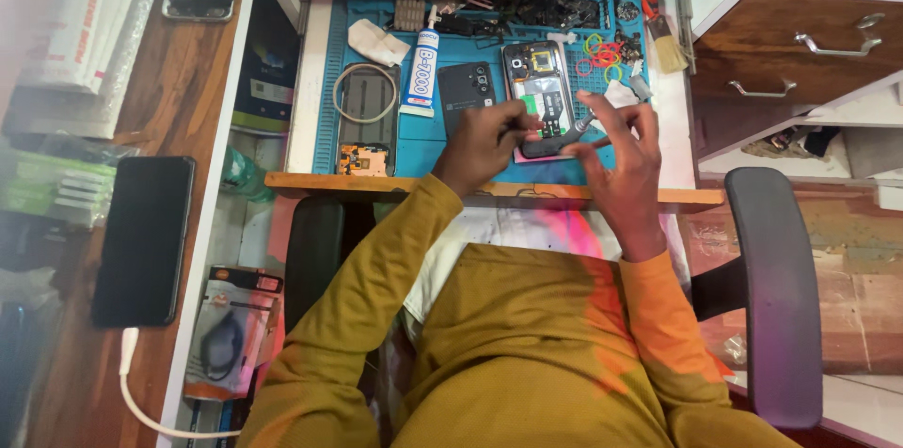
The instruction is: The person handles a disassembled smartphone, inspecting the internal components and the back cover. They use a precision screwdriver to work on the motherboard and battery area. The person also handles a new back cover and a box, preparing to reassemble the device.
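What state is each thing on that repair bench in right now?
Opened smartphone: back off, insides showing, on the blue work mat.
White glue tube: capped, lying flat.
Black phone on the left counter: screen dark, white cable attached.
Wooden drawer: open.
Left hand: holding a thin tool.
Right hand: steadying the smartphone.

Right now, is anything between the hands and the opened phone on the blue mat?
Nothing visible. The left hand and right hand both rest on the opened phone. The back cover and glue tube lie to its left on the blue mat.
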